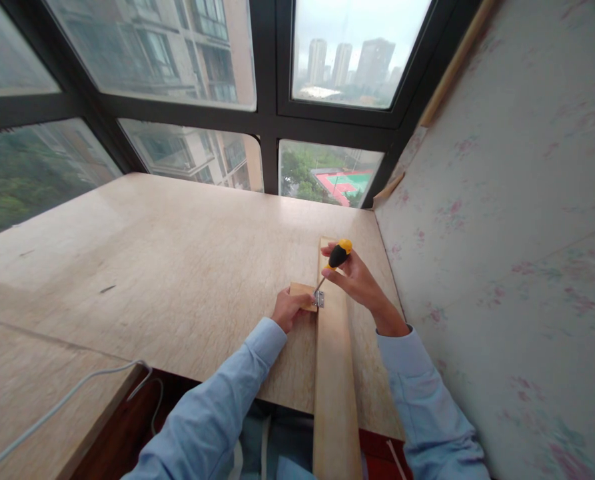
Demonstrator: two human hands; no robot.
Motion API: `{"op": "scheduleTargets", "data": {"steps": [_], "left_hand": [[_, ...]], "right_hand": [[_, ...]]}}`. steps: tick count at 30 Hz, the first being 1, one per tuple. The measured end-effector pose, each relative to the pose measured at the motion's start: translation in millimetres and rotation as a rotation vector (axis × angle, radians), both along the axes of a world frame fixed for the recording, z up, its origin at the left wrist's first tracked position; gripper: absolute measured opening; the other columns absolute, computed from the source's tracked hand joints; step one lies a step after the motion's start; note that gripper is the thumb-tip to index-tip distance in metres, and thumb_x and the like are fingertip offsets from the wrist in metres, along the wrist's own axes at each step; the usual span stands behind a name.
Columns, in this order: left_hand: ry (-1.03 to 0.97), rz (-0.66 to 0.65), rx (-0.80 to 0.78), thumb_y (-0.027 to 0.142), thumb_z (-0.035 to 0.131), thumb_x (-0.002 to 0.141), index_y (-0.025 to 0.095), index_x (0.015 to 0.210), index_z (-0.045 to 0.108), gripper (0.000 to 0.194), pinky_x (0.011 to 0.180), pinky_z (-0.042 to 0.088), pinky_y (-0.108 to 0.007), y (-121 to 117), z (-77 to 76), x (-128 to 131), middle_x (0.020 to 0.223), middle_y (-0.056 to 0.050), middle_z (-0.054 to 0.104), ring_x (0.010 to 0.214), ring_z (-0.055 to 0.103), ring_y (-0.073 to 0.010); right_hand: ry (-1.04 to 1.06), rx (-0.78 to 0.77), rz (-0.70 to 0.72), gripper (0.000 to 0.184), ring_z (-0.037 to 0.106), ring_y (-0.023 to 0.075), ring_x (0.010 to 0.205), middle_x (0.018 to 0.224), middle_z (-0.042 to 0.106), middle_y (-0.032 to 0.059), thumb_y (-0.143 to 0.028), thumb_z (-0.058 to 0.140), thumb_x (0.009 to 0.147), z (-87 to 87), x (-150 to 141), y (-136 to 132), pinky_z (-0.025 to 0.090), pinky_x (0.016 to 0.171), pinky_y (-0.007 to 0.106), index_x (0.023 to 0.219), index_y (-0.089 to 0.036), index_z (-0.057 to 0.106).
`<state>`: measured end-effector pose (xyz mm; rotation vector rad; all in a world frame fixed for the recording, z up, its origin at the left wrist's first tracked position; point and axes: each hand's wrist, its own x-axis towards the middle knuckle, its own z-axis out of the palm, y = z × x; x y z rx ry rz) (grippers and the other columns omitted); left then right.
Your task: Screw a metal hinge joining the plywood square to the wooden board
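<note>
A yellow-and-black screwdriver (339, 255) is held by its handle in my right hand (356, 275). Its shaft slants down to the left, and the tip meets a small metal hinge (319, 299). That hinge lies across the joint between a long wooden board (334, 373) and a short wood block (301, 289). My left hand (288, 308) grips the block from the left, fingers close to the hinge. The long board runs from the tabletop out over its near edge toward my body. Any screw under the tip is too small to make out.
The wood-patterned tabletop (152, 267) reaches back to dark-framed windows (270, 120). A wall with floral paper (502, 253) rises close on my right. A white cable (72, 390) trails over the lower left, beside a gap in the tabletop.
</note>
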<state>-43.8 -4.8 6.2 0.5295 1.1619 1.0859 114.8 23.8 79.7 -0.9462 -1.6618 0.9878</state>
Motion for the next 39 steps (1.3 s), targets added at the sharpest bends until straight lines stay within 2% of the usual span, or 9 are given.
{"op": "scheduleTargets", "data": {"steps": [4,10,12,16,21,26,31,36,39], "left_hand": [[-0.009,-0.013,0.002,0.011,0.076,0.047,0.010,0.082,0.065,0.037,0.054,0.054,-0.030,1.2,-2.8,-0.5,0.074,-0.007,0.070,0.063,0.065,-0.0187],[-0.006,-0.013,-0.003,0.011,0.076,0.047,0.009,0.081,0.065,0.036,0.057,0.054,-0.032,2.1,-6.9,-0.8,0.078,-0.009,0.071,0.065,0.066,-0.0202],[-0.011,-0.015,0.002,0.010,0.076,0.047,0.010,0.080,0.065,0.035,0.057,0.054,-0.032,2.3,-7.7,-0.9,0.077,-0.008,0.071,0.065,0.066,-0.0202],[-0.014,-0.009,-0.003,0.009,0.075,0.048,0.010,0.080,0.065,0.034,0.058,0.056,-0.032,1.9,-6.5,-0.7,0.078,-0.009,0.072,0.066,0.067,-0.0206],[0.024,0.023,-0.035,0.008,0.074,0.048,0.010,0.080,0.064,0.033,0.058,0.056,-0.032,1.1,-1.3,0.6,0.077,-0.008,0.071,0.066,0.068,-0.0211],[0.036,0.029,-0.041,0.008,0.074,0.049,0.010,0.079,0.064,0.033,0.055,0.055,-0.031,0.8,1.6,1.2,0.075,-0.007,0.071,0.064,0.067,-0.0200],[0.039,0.035,-0.041,0.008,0.073,0.049,0.010,0.081,0.063,0.033,0.051,0.054,-0.028,-0.1,0.9,1.5,0.075,-0.007,0.071,0.062,0.065,-0.0187],[0.027,0.041,-0.028,0.008,0.072,0.049,0.010,0.080,0.063,0.032,0.053,0.054,-0.029,-0.3,-0.5,2.1,0.077,-0.008,0.071,0.064,0.066,-0.0194],[-0.012,0.054,-0.026,0.006,0.071,0.049,0.010,0.077,0.063,0.029,0.056,0.055,-0.031,-0.1,-0.8,1.8,0.075,-0.008,0.070,0.064,0.066,-0.0195]], "right_hand": [[0.093,-0.082,0.025,0.050,0.068,0.0218,0.099,0.104,0.071,0.0072,-0.041,0.076,0.075,3.1,-6.0,-2.1,0.054,0.092,0.043,0.116,-0.023,0.054],[0.266,0.042,-0.270,0.042,0.070,0.0187,0.083,0.090,0.072,0.0031,-0.042,0.079,0.070,22.5,3.8,-2.8,0.058,0.080,0.036,0.099,-0.022,0.056],[0.122,0.041,-0.360,0.046,0.070,0.0196,0.079,0.087,0.072,0.0039,-0.046,0.078,0.069,25.3,20.0,0.7,0.058,0.074,0.035,0.101,-0.021,0.057],[-0.540,-0.081,-0.518,0.041,0.068,0.0211,0.072,0.080,0.071,0.0069,-0.042,0.076,0.072,14.4,58.2,13.1,0.054,0.065,0.032,0.101,-0.016,0.064],[-1.061,-0.495,-0.477,0.030,0.070,0.0188,0.069,0.088,0.073,0.0136,-0.030,0.072,0.074,-19.0,87.4,29.2,0.049,0.057,0.024,0.096,-0.010,0.068],[-1.168,-0.561,-0.469,0.030,0.071,0.0224,0.076,0.089,0.073,0.0187,-0.024,0.073,0.071,-34.8,94.8,33.0,0.049,0.056,0.024,0.094,-0.005,0.070],[-1.178,-0.608,-0.427,0.033,0.069,0.0188,0.062,0.082,0.074,0.0158,-0.030,0.076,0.071,-35.3,90.9,31.1,0.047,0.050,0.024,0.094,-0.007,0.071],[-1.333,-0.577,-0.442,0.042,0.070,0.0302,0.093,0.103,0.071,0.0221,-0.043,0.071,0.076,-25.8,83.4,27.1,0.050,0.065,0.032,0.102,-0.009,0.069],[-1.372,-0.533,-0.520,0.046,0.068,0.0342,0.100,0.109,0.069,0.0236,-0.050,0.063,0.081,-11.7,74.4,17.7,0.050,0.069,0.036,0.106,-0.012,0.066]]}}
